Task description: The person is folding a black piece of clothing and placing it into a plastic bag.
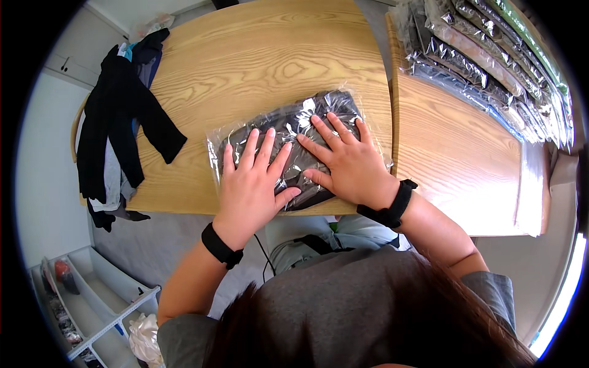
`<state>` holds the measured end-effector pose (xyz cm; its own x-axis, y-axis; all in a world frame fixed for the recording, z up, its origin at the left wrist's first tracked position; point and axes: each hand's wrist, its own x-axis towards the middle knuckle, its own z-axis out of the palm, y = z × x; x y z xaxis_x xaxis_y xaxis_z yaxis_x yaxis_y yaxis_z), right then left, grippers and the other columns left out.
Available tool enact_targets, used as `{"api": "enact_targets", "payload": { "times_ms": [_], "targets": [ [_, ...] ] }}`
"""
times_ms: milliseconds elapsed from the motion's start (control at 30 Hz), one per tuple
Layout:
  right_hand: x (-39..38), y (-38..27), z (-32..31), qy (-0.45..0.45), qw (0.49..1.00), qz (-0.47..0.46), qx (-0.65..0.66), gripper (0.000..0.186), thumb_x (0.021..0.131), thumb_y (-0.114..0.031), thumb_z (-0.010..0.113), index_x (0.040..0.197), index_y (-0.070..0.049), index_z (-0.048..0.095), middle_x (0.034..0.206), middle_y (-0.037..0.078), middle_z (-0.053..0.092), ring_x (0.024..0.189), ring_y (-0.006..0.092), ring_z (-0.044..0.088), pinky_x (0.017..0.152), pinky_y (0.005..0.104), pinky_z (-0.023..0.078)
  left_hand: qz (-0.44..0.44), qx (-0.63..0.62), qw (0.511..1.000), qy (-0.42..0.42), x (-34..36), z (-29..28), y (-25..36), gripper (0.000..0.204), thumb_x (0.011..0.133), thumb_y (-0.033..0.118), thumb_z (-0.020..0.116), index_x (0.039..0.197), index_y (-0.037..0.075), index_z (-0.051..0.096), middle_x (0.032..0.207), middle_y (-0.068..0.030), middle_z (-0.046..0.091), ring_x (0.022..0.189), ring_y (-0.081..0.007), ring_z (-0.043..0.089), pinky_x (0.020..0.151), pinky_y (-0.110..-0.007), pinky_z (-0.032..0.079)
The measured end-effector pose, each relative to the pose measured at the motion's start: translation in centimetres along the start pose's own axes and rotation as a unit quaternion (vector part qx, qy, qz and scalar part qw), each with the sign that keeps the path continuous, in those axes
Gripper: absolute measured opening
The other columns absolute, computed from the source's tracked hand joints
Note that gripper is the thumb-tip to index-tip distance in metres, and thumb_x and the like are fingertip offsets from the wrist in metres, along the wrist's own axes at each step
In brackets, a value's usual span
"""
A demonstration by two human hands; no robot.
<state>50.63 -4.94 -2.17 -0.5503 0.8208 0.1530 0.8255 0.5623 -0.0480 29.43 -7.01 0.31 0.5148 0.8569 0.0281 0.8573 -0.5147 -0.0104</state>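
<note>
A folded dark garment in a clear plastic bag (294, 119) lies at the near edge of the wooden table. Both my hands rest flat on top of it. My left hand (251, 184) covers its left part, fingers spread and pointing away from me. Across the right part lies my right hand (353, 159), its fingers also spread, angled up and to the left. Shiny creases show in the plastic between the hands. The bag's loose clear edges stick out at both sides. Some of the garment is hidden under my palms.
Black and grey clothes (110, 122) hang over the table's left edge. Stacked bagged garments (485, 61) stand on the second table at the right, with clear plastic sheets (532, 184) near its right edge. A divided grey bin (101, 285) sits low at the left. The wooden table (264, 55) stretches away ahead.
</note>
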Motion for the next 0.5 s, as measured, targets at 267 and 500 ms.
{"api": "enact_targets", "payload": {
  "times_ms": [267, 500],
  "targets": [
    [0.07, -0.02, 0.29, -0.003, 1.0, 0.001, 0.011, 0.057, 0.092, -0.056, 0.038, 0.137, -0.023, 0.046, 0.146, 0.01, 0.037, 0.136, 0.0286, 0.031, 0.106, 0.0575, 0.023, -0.007, 0.007, 1.0, 0.006, 0.09, 0.17, 0.18, 0.073, 0.078, 0.051, 0.063, 0.138, 0.015, 0.043, 0.145, -0.0155, 0.035, 0.135, -0.0345, 0.031, 0.104, -0.061, 0.024],
    [0.2, 0.18, -0.23, 0.0, 1.0, 0.007, -0.009, 0.059, 0.091, -0.057, 0.04, 0.14, -0.025, 0.042, 0.147, 0.009, 0.036, 0.137, 0.0291, 0.031, 0.106, 0.0558, 0.025, -0.001, 0.014, 1.0, 0.024, 0.3, 0.16, 0.2, 0.072, 0.079, 0.051, 0.061, 0.138, 0.014, 0.043, 0.146, -0.0163, 0.035, 0.135, -0.0349, 0.03, 0.104, -0.06, 0.024]
  ]
}}
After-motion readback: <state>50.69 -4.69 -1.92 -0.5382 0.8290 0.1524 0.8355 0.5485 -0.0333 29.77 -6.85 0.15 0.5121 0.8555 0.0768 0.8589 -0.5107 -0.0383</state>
